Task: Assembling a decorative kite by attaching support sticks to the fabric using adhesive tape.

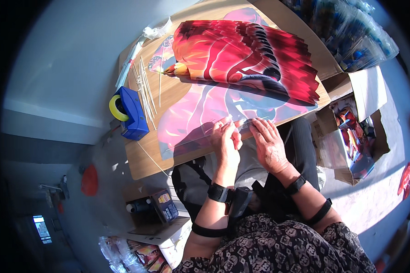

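Note:
My left hand (226, 142) is at the near edge of a pale pink printed sheet (191, 107), fingers curled and closed; a small clear or whitish bit shows by the fingertips, too small to name. Beside it, my right hand (269, 148) lies with fingers stretched out along the same edge, fingertips on the sheet. A folded-over part of vivid red, wing-like printed material (241, 54) covers the far side of the pale sheet, with black and orange marks and a jagged right edge. Both rest on a wooden table (146, 166).
Left on the table are several thin sticks (143, 86), a blue tape dispenser (135, 113) with a yellow core, and a rolled clear plastic (131, 59). At right stands an open cardboard box (328, 145) of colourful pieces; plastic-wrapped bundles (351, 34) sit behind it.

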`<state>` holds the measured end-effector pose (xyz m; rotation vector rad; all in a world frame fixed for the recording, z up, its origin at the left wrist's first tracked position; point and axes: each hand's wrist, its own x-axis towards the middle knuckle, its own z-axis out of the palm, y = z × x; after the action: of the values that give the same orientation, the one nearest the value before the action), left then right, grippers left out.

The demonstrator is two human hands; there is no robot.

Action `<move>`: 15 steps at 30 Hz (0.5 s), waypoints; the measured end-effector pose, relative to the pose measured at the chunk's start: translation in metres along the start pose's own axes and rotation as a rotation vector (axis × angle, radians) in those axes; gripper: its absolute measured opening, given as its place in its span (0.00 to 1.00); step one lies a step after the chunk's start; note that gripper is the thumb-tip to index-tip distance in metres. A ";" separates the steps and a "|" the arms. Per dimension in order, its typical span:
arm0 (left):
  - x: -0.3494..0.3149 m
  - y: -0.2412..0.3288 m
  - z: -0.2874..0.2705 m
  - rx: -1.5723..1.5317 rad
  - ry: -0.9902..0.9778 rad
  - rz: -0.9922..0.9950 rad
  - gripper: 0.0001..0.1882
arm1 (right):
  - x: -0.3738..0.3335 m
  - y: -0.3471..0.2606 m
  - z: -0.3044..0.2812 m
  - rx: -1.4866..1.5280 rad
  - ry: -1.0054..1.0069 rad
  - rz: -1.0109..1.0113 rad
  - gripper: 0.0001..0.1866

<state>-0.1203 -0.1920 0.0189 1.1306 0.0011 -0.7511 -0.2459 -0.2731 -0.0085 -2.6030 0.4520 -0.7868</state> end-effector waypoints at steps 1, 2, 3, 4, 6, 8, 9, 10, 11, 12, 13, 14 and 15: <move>0.001 -0.001 0.001 0.000 0.001 -0.001 0.11 | 0.000 0.001 0.000 0.006 0.004 -0.004 0.24; 0.001 -0.002 0.001 0.003 -0.002 -0.005 0.11 | 0.000 0.002 0.000 0.005 0.005 0.001 0.24; 0.001 -0.003 0.002 0.018 0.002 0.012 0.10 | 0.000 0.002 -0.001 0.013 0.001 0.001 0.24; 0.001 -0.004 0.002 0.033 0.008 0.032 0.10 | 0.000 0.002 -0.001 0.022 -0.003 0.000 0.24; 0.000 -0.005 0.002 0.035 0.004 0.057 0.10 | 0.000 0.002 -0.002 0.023 -0.006 0.003 0.24; 0.000 -0.006 0.003 0.036 0.000 0.082 0.11 | 0.000 0.002 -0.001 0.024 -0.009 0.005 0.24; 0.000 -0.006 0.003 0.045 0.004 0.087 0.11 | 0.000 0.002 -0.001 0.028 -0.006 0.007 0.25; 0.000 -0.006 0.004 0.055 0.009 0.092 0.11 | 0.001 0.002 -0.001 0.032 -0.002 0.008 0.25; 0.000 -0.007 0.004 0.055 0.009 0.091 0.11 | 0.001 0.002 -0.001 0.033 -0.002 0.009 0.25; 0.000 -0.007 0.004 0.070 0.017 0.095 0.10 | 0.001 0.001 -0.002 0.036 0.003 0.004 0.26; -0.001 -0.007 0.004 0.085 0.025 0.100 0.09 | 0.001 0.001 -0.002 0.040 0.007 -0.001 0.26; -0.001 -0.007 0.003 0.085 0.025 0.100 0.09 | 0.002 0.000 -0.002 0.040 0.007 -0.001 0.26; -0.001 -0.008 0.003 0.105 0.024 0.106 0.10 | 0.002 0.000 -0.003 0.026 0.004 -0.003 0.26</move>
<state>-0.1265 -0.1957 0.0147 1.2301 -0.0788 -0.6489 -0.2457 -0.2744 -0.0055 -2.5789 0.4368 -0.7942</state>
